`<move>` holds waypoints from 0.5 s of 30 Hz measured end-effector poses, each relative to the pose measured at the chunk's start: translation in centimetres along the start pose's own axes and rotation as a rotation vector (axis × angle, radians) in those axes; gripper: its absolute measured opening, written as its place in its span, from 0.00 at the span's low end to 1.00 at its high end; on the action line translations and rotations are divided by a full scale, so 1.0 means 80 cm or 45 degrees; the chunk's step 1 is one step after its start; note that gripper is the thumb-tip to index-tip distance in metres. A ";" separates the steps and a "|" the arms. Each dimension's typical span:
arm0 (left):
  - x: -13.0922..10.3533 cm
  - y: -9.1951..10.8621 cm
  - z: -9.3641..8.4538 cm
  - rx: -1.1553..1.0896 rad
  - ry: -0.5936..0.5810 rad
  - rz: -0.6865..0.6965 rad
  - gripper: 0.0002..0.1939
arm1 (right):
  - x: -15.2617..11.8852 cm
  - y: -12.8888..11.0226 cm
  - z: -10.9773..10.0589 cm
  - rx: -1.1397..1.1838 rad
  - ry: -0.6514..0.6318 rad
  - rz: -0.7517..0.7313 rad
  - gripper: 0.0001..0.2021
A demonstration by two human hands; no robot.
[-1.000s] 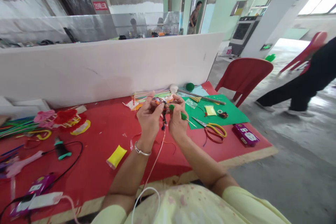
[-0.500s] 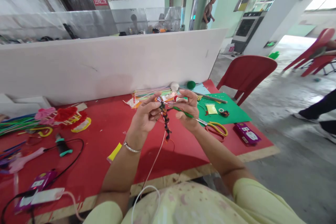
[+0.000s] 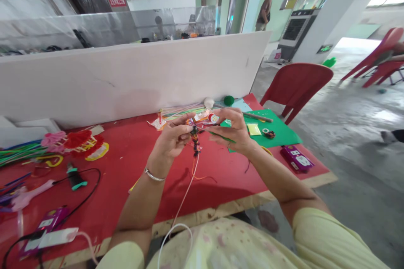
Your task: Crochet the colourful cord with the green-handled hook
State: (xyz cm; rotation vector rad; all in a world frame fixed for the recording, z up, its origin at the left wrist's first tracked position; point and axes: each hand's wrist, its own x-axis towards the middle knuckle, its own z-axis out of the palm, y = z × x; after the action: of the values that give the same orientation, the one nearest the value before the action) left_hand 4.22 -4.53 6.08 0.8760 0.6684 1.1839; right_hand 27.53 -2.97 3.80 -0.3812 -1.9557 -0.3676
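Observation:
My left hand (image 3: 172, 138) pinches the top of a small dark crocheted strip (image 3: 195, 145) with orange and purple flecks. The strip hangs down over the red tabletop. In my right hand (image 3: 236, 129) is a crochet hook with a green handle (image 3: 227, 138), its thin metal shaft pointing left to the strip's top. Fingers partly cover the handle, and the hook's tip is too small to make out. A loose orange thread (image 3: 203, 177) trails below the strip. Behind my right wrist, scissors (image 3: 267, 150) show only part of a yellow handle.
On the green mat (image 3: 287, 135) lie a small yellow packet (image 3: 253, 129) and a dark coiled piece (image 3: 269, 134). A purple box (image 3: 296, 159) sits at the right. Leftward are red ruffled pieces (image 3: 80, 139) and a black-teal tool (image 3: 75, 178). A white panel (image 3: 135, 77) stands behind.
My right hand has moved slightly right and turned, drawing the hook back from the strip's top. The orange thread hangs out longer. A person in the background has moved right.

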 end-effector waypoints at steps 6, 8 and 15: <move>-0.001 -0.016 0.015 -0.178 0.039 0.043 0.23 | -0.014 -0.014 0.014 -0.258 0.149 0.034 0.11; -0.001 -0.023 0.023 -0.233 0.058 0.032 0.24 | -0.019 -0.021 0.026 -0.308 0.254 0.031 0.12; -0.005 -0.038 0.038 -0.325 0.006 -0.106 0.28 | -0.031 -0.027 0.056 -0.510 0.440 0.078 0.17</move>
State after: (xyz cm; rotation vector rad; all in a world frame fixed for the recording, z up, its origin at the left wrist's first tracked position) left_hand 8.11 -5.97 5.05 0.6255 0.5383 1.1664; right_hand 23.88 -3.25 -0.42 -0.5907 -1.5259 -0.7390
